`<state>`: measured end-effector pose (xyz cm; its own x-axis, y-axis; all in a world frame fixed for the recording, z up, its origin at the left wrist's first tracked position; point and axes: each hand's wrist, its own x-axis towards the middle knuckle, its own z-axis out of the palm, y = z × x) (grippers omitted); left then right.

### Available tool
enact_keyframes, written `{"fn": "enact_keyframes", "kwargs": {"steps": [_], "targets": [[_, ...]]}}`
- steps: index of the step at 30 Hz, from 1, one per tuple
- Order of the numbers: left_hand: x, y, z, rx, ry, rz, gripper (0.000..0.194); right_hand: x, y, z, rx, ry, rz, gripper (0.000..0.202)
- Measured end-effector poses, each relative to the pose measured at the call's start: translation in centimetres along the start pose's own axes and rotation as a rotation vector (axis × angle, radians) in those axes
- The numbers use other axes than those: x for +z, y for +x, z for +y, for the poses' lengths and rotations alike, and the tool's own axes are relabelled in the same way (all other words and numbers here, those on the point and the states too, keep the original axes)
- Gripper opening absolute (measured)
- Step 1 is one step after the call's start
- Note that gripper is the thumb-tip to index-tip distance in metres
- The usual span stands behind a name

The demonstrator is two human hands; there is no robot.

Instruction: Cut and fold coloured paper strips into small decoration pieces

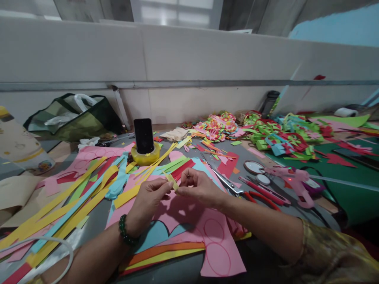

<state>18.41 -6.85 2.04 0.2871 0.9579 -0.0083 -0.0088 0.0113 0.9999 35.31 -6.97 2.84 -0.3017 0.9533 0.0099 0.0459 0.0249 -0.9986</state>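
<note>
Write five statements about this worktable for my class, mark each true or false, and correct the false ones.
1. The left hand and right hand are both at a small yellow strip. True.
2. The green beaded bracelet is on the right wrist. False: the green beaded bracelet is on the left wrist.
3. The phone is propped upright at the yellow roll. True.
4. The scissors have blue handles. False: the scissors' handles are reddish orange.
5. The glue gun is pink. True.
</note>
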Motion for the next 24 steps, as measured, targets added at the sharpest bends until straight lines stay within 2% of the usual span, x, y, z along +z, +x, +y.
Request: {"fn": "enact_keyframes", "kwargs": {"steps": [3, 6, 9, 12, 16, 20, 24], "targets": [[-0.1, 0.06, -0.03, 0.013, -0.016, 0.014, 0.027, 0.02, -0.13, -0.15, -0.009, -0.028, 0.013, 0.028], [-0.28, 0.11, -0.02, 0.04, -0.033, 0.048, 0.026, -0.12, -0.08, -0.27, 0.004, 0.047, -0.003, 0.029], [-0.41, 0.1, -0.05, 0.096, -0.007, 0.057, 0.026, -0.4, 0.15, -0.4, 0.121, 0.198, -0.023, 0.028], [-0.39, 0.04, 0.02, 0.209, 0.079, 0.047, 0.023, -0.69, 0.39, -0.52, 0.248, 0.36, -0.09, 0.023], [-0.19, -0.12, 0.23, 0.386, 0.171, 0.026, 0.02, -0.87, 0.44, -0.53, 0.294, 0.422, -0.195, 0.025], [-0.16, -0.27, 0.28, 0.422, 0.18, 0.06, 0.019, -0.76, 0.14, -0.37, 0.197, 0.348, -0.185, 0.03], [-0.37, -0.33, 0.2, 0.419, 0.158, 0.102, 0.018, -0.48, -0.36, -0.18, -0.076, 0.125, -0.098, 0.024]]}}
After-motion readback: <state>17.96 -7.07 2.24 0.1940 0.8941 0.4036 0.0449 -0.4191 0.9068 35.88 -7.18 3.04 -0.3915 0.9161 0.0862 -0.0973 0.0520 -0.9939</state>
